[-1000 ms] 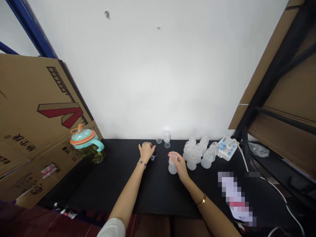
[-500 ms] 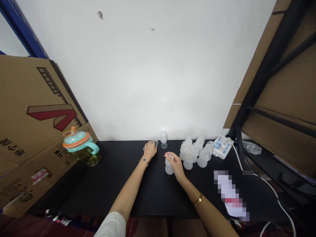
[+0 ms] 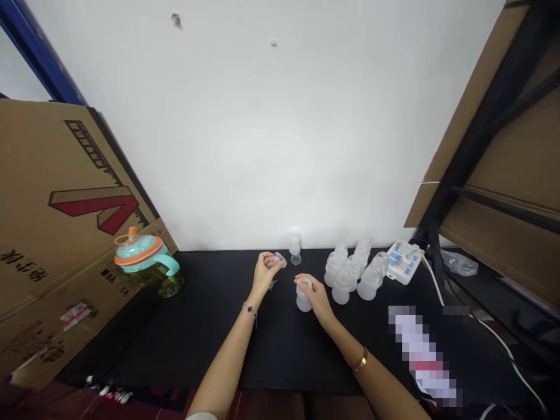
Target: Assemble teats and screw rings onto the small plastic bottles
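My left hand (image 3: 263,274) is closed on a small clear plastic cap (image 3: 279,261), tilted above the black table. A bit of something clear (image 3: 273,284) shows beside that wrist, too small to make out. My right hand (image 3: 315,296) is wrapped round the upper part of a small frosted plastic bottle (image 3: 304,302) standing upright on the table. Right of it stand several similar frosted bottles (image 3: 341,287) with clear domed tops. Against the wall is another whitish plastic piece (image 3: 294,242), with a clear cup-like rim at its front.
A teal and orange lidded jug (image 3: 144,259) stands at the left by a large cardboard box (image 3: 65,233). At the right lie a white power strip (image 3: 402,261) with a cable and a blurred-out phone-like object (image 3: 422,356). The white wall (image 3: 284,146) closes off the back.
My left hand has lifted off the table with the clear cap and turned towards the bottle in my right hand. The right hand keeps its hold. The view has shifted slightly.
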Motion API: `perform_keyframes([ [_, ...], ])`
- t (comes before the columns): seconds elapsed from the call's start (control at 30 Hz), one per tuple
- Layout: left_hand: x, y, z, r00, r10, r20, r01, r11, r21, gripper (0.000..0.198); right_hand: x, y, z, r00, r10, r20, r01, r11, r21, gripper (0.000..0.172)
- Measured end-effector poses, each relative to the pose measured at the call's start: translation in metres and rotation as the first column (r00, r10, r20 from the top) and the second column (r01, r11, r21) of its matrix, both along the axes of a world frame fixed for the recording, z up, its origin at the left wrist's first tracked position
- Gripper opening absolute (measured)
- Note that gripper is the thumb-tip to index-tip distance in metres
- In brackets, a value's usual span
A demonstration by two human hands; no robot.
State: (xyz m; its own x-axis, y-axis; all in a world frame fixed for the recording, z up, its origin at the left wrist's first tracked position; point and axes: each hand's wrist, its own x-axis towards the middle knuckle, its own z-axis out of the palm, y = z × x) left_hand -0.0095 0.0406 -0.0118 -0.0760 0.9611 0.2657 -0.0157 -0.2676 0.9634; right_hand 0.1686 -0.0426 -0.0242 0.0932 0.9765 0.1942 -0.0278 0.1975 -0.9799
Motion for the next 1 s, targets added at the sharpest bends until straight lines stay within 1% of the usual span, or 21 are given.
perform_keyframes([
  [0.07, 0.001, -0.004, 0.000, 0.991, -0.045, 0.127, 0.051, 0.998, -0.042, 0.052, 0.001, 0.001, -0.002, 1.000, 0.006, 0.006, -0.006, 1.000, -0.007, 0.047],
  [0.13, 0.002, -0.008, 0.001, 0.982, -0.077, 0.174, 0.088, 0.995, -0.056, 0.052, 0.002, 0.002, -0.002, 1.000, 0.010, 0.012, -0.010, 1.000, -0.012, 0.050],
  [0.2, 0.001, -0.013, 0.003, 0.975, -0.119, 0.186, 0.134, 0.989, -0.067, 0.051, 0.003, 0.002, -0.002, 1.000, 0.014, 0.022, -0.014, 1.000, -0.007, 0.051],
  [0.37, 0.002, -0.020, 0.005, 0.973, -0.132, 0.188, 0.150, 0.985, -0.088, 0.055, 0.005, 0.001, -0.003, 0.998, 0.037, 0.051, -0.038, 0.999, 0.033, 0.051],
  [0.5, 0.004, -0.021, 0.006, 0.955, -0.124, 0.271, 0.148, 0.986, -0.071, 0.061, 0.005, 0.002, -0.005, 0.992, 0.019, 0.128, -0.023, 0.999, 0.035, 0.049],
  [0.57, 0.004, -0.022, 0.007, 0.946, -0.121, 0.301, 0.147, 0.987, -0.064, 0.055, 0.004, 0.001, -0.006, 0.982, 0.007, 0.188, -0.012, 0.999, 0.030, 0.051],
  [0.7, 0.002, -0.022, 0.008, 0.954, -0.133, 0.267, 0.155, 0.986, -0.064, 0.040, 0.003, -0.001, -0.006, 0.971, 0.011, 0.238, -0.014, 1.000, 0.008, 0.056],
  [0.8, 0.001, -0.021, 0.006, 0.946, -0.139, 0.295, 0.171, 0.981, -0.087, 0.041, 0.002, 0.000, -0.008, 0.964, 0.014, 0.264, -0.018, 1.000, 0.012, 0.060],
  [0.93, 0.003, -0.020, 0.004, 0.904, -0.146, 0.401, 0.195, 0.977, -0.082, 0.042, 0.004, 0.001, -0.012, 0.948, 0.006, 0.317, -0.013, 1.000, 0.021, 0.064],
  [1.0, 0.003, -0.020, 0.004, 0.883, -0.149, 0.445, 0.205, 0.975, -0.080, 0.039, 0.005, 0.002, -0.014, 0.941, 0.010, 0.340, -0.015, 1.000, 0.013, 0.065],
])
